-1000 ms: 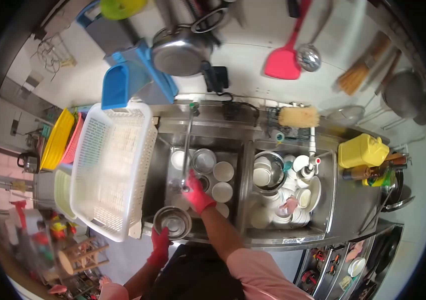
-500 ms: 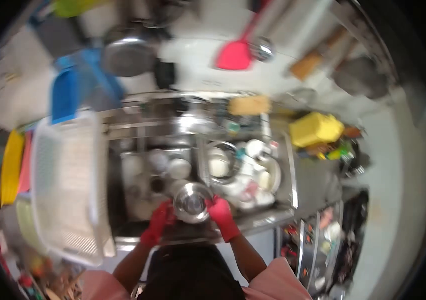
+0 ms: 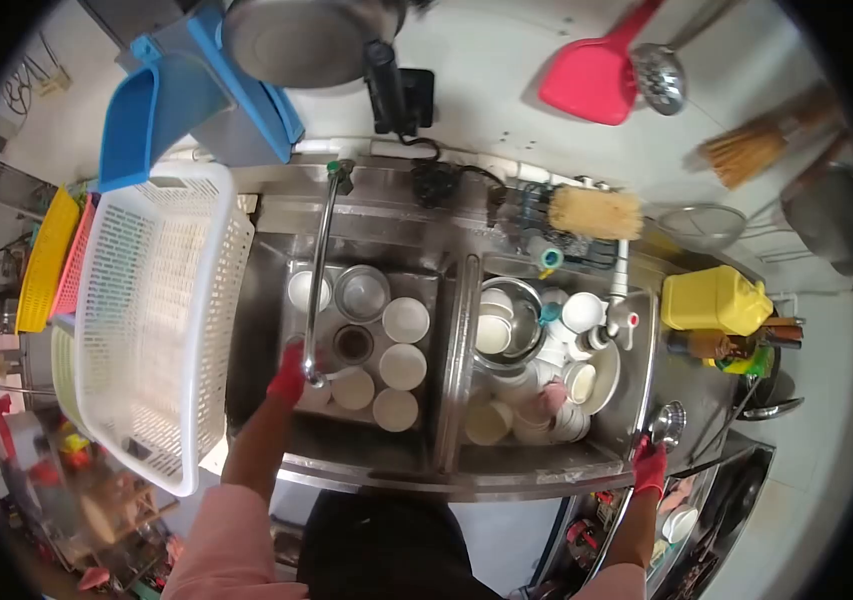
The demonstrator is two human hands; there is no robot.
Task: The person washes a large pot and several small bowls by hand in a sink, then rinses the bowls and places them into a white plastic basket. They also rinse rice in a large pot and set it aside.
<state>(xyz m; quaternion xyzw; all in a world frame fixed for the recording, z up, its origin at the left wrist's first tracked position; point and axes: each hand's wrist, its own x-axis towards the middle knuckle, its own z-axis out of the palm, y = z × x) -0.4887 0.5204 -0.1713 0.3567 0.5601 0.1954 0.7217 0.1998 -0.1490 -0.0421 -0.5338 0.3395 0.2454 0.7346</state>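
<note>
My right hand, in a red glove, grips the edge of a small metal bowl at the counter right of the sink. My left hand, also gloved in red, is in the left basin beside the lower end of the faucet spout; its fingers are blurred and partly hidden. Close to it are several white bowls and a round metal container. The right basin holds a larger metal bowl, stacked white dishes and a pink cloth-like piece.
A white plastic basket stands left of the sink. On the right counter is a yellow jug. Behind the basins lies a tan scrub brush. A pink spatula and a slotted ladle hang on the wall.
The metal bowl, held in both hands over the left basin before, is now at the right counter in my right hand. My left hand has let go of it and reached further into the left basin.
</note>
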